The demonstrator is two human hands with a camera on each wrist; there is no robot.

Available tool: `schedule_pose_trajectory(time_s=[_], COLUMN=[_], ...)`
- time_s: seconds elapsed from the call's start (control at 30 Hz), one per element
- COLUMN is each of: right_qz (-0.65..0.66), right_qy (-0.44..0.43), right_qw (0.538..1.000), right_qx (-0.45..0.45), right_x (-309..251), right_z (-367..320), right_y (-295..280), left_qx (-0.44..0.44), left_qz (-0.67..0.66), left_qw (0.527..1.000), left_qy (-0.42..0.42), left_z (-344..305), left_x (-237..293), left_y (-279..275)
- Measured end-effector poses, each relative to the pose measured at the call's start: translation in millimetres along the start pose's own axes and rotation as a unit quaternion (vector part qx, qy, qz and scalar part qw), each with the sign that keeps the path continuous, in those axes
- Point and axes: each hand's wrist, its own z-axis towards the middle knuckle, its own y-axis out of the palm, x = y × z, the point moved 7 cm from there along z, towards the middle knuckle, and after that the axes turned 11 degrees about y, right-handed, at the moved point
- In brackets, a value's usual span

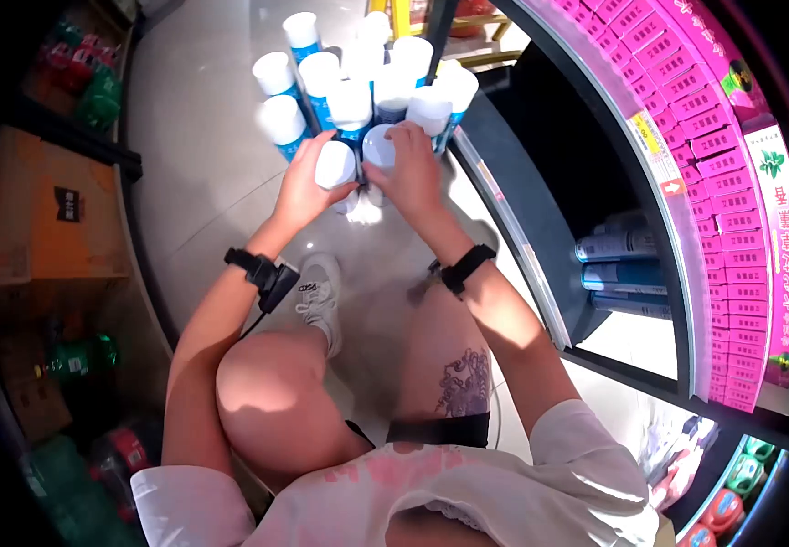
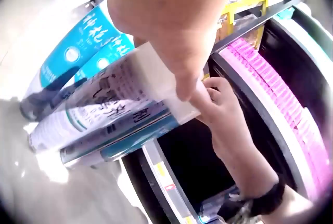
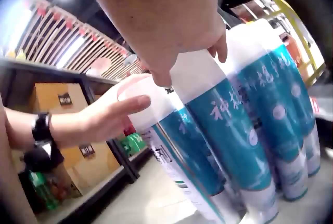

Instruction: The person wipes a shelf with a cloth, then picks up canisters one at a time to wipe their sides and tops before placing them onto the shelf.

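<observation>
Tall spray cans with white caps and blue labels stand in a cluster on the floor at the top of the head view. My left hand (image 1: 296, 190) grips the near spray can (image 1: 335, 164) by its cap, thumb and fingers on either side. Close beside it, my right hand (image 1: 415, 178) holds another spray can (image 1: 379, 146) by the cap from above. In the right wrist view, the right hand's can (image 3: 229, 135) shows its teal label, and the left hand's can (image 3: 174, 167) turns a white printed side. Other spray cans (image 1: 282, 118) stand right behind these two.
To the right, a dark shelf unit (image 1: 504, 173) holds several cans (image 1: 627, 246) lying down, with pink boxes (image 1: 732, 237) stacked above. Cardboard boxes (image 1: 57, 201) and green bottles (image 1: 84, 356) fill the left shelf. A yellow frame (image 1: 401, 18) stands behind the cans.
</observation>
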Motion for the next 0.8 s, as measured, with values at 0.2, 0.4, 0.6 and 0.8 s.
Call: schedule_pose_trajectory(time_s=[0.2,0.4,0.6,0.8], right_qz=[0.256,0.294,0.346,0.342], right_qy=[0.12,0.13,0.131,0.173], right_qw=[0.958,0.943,0.889,0.909], right_qx=[-0.038,-0.089,-0.268,-0.163], right_x=[61.0,77.4,88.8,100.0], right_z=[-29.7,-27.8,-40.3,-62.2], right_y=[-0.5,38.6,61.1,30.0], left_qx=[0.077,0.068,-0.026,-0.034], left_qz=[-0.153,-0.216,-0.214,-0.213], left_qw=[0.975,0.967,0.975,0.975], left_qy=[-0.143,-0.119,-0.049,-0.043], left_z=[-46.0,-84.4,-86.9,-69.3], left_x=[-62.1,-97.1,-100.2,-41.8], left_y=[45.8,108.6,115.7,96.6])
